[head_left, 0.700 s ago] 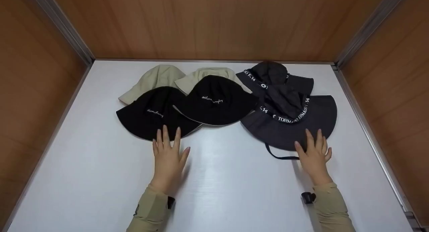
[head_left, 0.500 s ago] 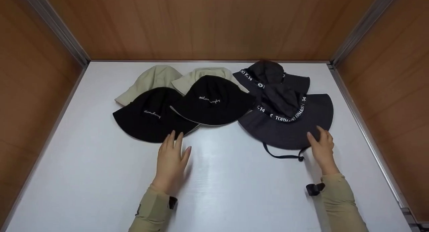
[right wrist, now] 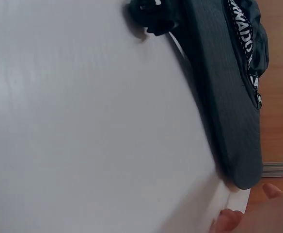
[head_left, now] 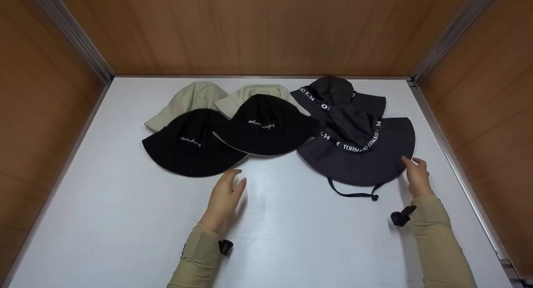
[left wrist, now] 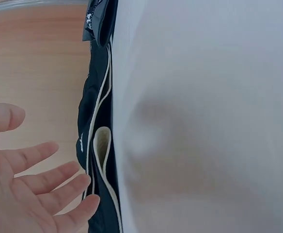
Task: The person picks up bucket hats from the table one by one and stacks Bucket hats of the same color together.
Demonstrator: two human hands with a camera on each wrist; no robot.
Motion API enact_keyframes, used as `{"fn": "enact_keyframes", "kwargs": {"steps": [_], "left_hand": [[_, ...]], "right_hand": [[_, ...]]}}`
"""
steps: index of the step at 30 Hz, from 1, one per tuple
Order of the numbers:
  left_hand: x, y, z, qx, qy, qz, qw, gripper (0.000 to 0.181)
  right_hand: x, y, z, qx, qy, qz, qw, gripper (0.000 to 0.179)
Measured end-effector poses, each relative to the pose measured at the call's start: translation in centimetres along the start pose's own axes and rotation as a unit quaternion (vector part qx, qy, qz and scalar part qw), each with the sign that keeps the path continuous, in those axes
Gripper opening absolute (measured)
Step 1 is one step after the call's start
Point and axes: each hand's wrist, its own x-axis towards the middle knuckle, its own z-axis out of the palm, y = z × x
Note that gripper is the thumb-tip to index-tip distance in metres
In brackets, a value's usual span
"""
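My left hand hovers at the front edge of a black bucket hat with white script, its fingers loosely extended and holding nothing. In the left wrist view the spread fingers overlap the folded brims. A second black bucket hat partly covers the first. My right hand is beside the right brim edge of a dark grey wide-brimmed hat with a lettered band, thumb and fingers apart. Only part of that hand shows in the right wrist view, close to the brim's end.
Behind the black hats lie two beige hats, one left and one central. Another dark grey hat sits behind the front one. A black chin cord trails onto the white table. Wooden panels enclose three sides.
My right hand has moved right and away from me, from the front of the grey brim to its right edge. The left hand has shifted right and turned, fingers drawing off the black hat.
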Motion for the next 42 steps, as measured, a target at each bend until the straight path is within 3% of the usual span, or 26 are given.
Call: {"fn": "enact_keyframes", "kwargs": {"steps": [6, 13, 21, 25, 28, 31, 38, 42], "left_hand": [[0.5, -0.1, 0.6, -0.057, -0.029, -0.035, 0.9974, 0.044], [0.6, -0.3, 1.3, -0.074, -0.036, -0.045, 0.9956, 0.041], [0.6, -0.5, 1.9, -0.070, -0.058, -0.055, 0.9944, 0.042], [0.5, -0.5, 2.0, -0.072, -0.060, -0.057, 0.9940, 0.042], [0.5, -0.4, 2.1, -0.079, -0.062, -0.054, 0.9935, 0.042], [0.4, -0.3, 2.2, -0.079, -0.062, -0.058, 0.9932, 0.042], [0.5, -0.2, 2.4, -0.060, -0.063, -0.047, 0.9951, 0.041], [0.7, -0.3, 2.4, -0.040, -0.062, -0.035, 0.9967, 0.039]], "right_hand": [[0.8, -0.2, 0.6, 0.069, -0.001, 0.007, 0.9976, 0.078], [1.3, 0.1, 1.0, 0.149, 0.040, 0.037, 0.9873, 0.083], [1.3, 0.1, 0.6, 0.113, 0.032, 0.050, 0.9918, 0.085], [1.2, 0.1, 0.3, 0.095, 0.040, 0.052, 0.9934, 0.055], [1.1, 0.0, 0.1, 0.066, 0.018, 0.053, 0.9963, 0.051], [1.0, -0.1, 0.0, 0.031, -0.018, 0.051, 0.9981, 0.068], [0.9, -0.2, 0.1, -0.021, -0.058, 0.052, 0.9967, 0.026], [0.8, -0.2, 0.4, -0.010, -0.078, 0.047, 0.9958, 0.027]]}}
